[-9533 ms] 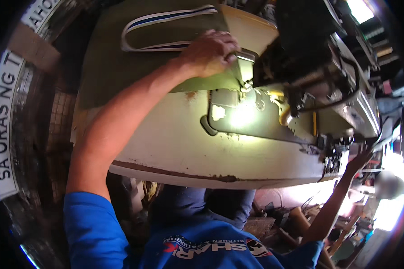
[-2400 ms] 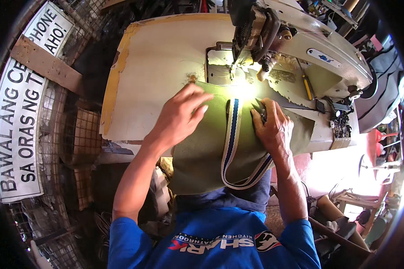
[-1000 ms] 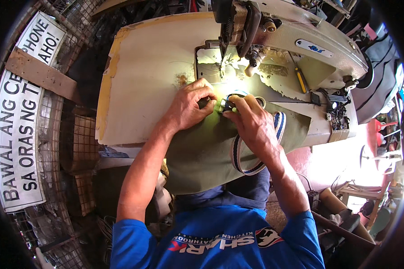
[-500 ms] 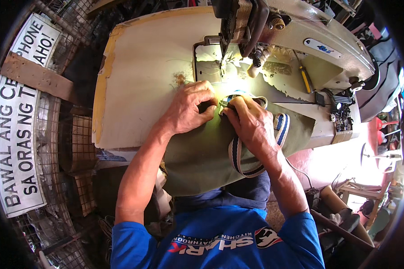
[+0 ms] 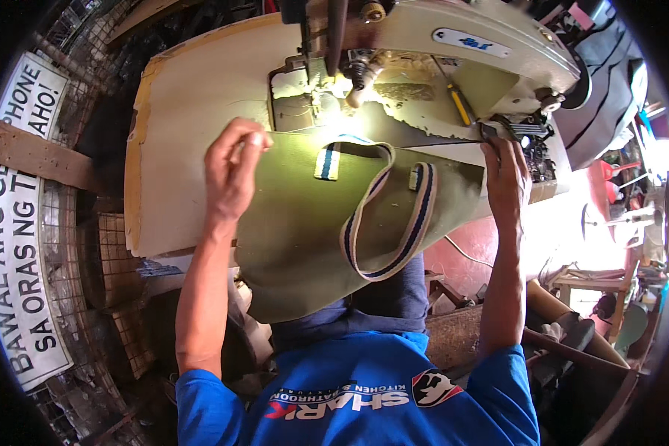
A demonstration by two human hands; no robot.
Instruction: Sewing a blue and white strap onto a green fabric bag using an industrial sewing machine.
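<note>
1. The left hand (image 5: 233,167) is hanging at the left edge of the green cloth (image 5: 297,230), holding its fingers bent, thumb near forefinger; I can't tell if they're pinching anything.
2. The right hand (image 5: 507,175) is sitting by the cloth's right corner, its fingers lying close together near a small black part (image 5: 489,131); I can't tell if they're touching it.
3. The cloth is lying over the front edge of the surface (image 5: 193,134), draping toward the lap.
4. The striped strap (image 5: 347,234) is looping on the cloth, between the hands.
</note>
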